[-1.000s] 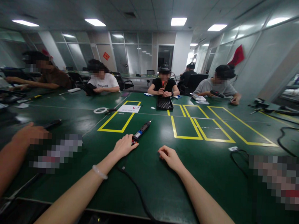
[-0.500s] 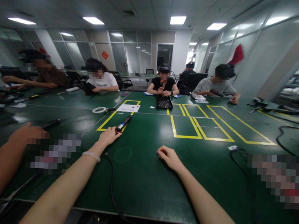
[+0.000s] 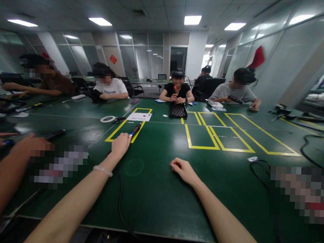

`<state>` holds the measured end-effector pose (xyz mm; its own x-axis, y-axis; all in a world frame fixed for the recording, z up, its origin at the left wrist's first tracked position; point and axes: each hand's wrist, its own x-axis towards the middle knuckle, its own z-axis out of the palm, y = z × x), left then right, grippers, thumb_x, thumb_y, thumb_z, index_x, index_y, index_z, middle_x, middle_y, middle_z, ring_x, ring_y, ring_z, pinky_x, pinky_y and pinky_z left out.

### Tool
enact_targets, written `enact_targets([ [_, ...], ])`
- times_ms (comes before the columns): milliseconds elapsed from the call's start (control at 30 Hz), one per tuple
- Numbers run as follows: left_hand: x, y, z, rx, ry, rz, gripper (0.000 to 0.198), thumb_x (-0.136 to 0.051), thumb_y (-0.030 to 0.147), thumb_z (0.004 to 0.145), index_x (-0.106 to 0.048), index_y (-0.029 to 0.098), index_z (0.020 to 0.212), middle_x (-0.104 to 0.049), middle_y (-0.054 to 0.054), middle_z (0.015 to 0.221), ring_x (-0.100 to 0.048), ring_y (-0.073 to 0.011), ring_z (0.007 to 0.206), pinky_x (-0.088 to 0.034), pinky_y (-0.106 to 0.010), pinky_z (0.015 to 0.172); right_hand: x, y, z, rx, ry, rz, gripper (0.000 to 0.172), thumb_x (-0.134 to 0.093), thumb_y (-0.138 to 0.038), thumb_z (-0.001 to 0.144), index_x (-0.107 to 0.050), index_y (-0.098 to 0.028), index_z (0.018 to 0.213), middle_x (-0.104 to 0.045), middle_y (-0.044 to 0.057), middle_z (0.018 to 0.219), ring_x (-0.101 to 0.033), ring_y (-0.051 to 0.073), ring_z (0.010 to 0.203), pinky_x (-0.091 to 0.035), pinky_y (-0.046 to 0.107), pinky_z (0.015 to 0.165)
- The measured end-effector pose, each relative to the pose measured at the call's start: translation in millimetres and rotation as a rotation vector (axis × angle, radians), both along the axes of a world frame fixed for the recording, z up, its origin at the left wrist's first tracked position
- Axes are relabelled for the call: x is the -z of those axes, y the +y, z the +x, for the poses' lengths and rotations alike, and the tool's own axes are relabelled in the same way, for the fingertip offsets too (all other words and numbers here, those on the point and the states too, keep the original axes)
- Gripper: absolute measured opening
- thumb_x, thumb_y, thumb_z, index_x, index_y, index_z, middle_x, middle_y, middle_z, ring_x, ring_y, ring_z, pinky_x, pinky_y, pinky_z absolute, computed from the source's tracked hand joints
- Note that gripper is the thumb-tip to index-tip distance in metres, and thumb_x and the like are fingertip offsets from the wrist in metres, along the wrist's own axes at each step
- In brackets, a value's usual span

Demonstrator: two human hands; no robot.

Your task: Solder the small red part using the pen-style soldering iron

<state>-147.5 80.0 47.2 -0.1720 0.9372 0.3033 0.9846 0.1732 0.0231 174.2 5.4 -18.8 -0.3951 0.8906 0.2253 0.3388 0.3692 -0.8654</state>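
My left hand [image 3: 120, 147], with a pale bracelet at the wrist, is closed round a dark, pen-shaped tool [image 3: 135, 129] with a blue-white band. The tool's far end points away over a yellow taped rectangle; its near end is hidden in the hand. Beyond it lies a white paper [image 3: 139, 116] with print and a small red mark. My right hand [image 3: 183, 169] rests on the green table [image 3: 153, 203] with its fingers curled in, apart from any object. Nothing shows in it. A black cable [image 3: 120, 191] runs down beside my left forearm.
A white ring [image 3: 107, 119] lies beyond my left hand. Several people sit round the table; one across holds a red-tipped tool over a black tray [image 3: 178, 111]. Another person's arm [image 3: 17, 165] reaches in at the left. Yellow tape outlines and a cable [image 3: 258, 176] lie to the right.
My left hand has closed further over the tool, hiding more of its near part; the tool has shifted slightly nearer me. Another person's fingers have appeared at the far left. My right hand has stayed put.
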Motion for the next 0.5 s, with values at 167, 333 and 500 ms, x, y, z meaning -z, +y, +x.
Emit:
enact_targets([
  [167, -7.3, -26, 66, 0.460, -0.638, -0.115, 0.029, -0.036, 0.041, 0.091, -0.055, 0.018, 0.094, -0.063, -0.002, 0.078, -0.061, -0.0132, 0.065, -0.046, -0.026, 0.066, 3.3, 2, -1, -0.019, 0.095, -0.065, 0.018, -0.052, -0.032, 0.087, -0.061, -0.016, 0.087, -0.061, 0.001, 0.069, -0.056, 0.013, 0.064, -0.043, 0.024, 0.061],
  [333, 15.7, -66, 127, 0.722, -1.235, -0.449, 0.041, -0.042, 0.045, 0.089, -0.047, 0.017, 0.119, -0.047, 0.005, 0.066, -0.045, -0.0074, 0.054, -0.040, -0.020, 0.052, 1.7, 3, -3, -0.087, 0.316, -0.165, 0.023, -0.059, -0.034, 0.082, -0.057, -0.016, 0.096, -0.059, -0.001, 0.070, -0.054, 0.011, 0.060, -0.044, 0.024, 0.060],
  [500, 30.4, -81, 136, 0.805, -1.429, -0.710, 0.063, -0.050, 0.046, 0.086, -0.032, 0.018, 0.139, -0.043, 0.006, 0.066, -0.039, -0.0058, 0.054, -0.035, -0.019, 0.050, -0.5, -4, -9, -0.203, 0.388, -0.221, 0.035, -0.067, -0.039, 0.077, -0.055, -0.019, 0.103, -0.062, 0.001, 0.077, -0.058, 0.013, 0.066, -0.045, 0.025, 0.062],
])
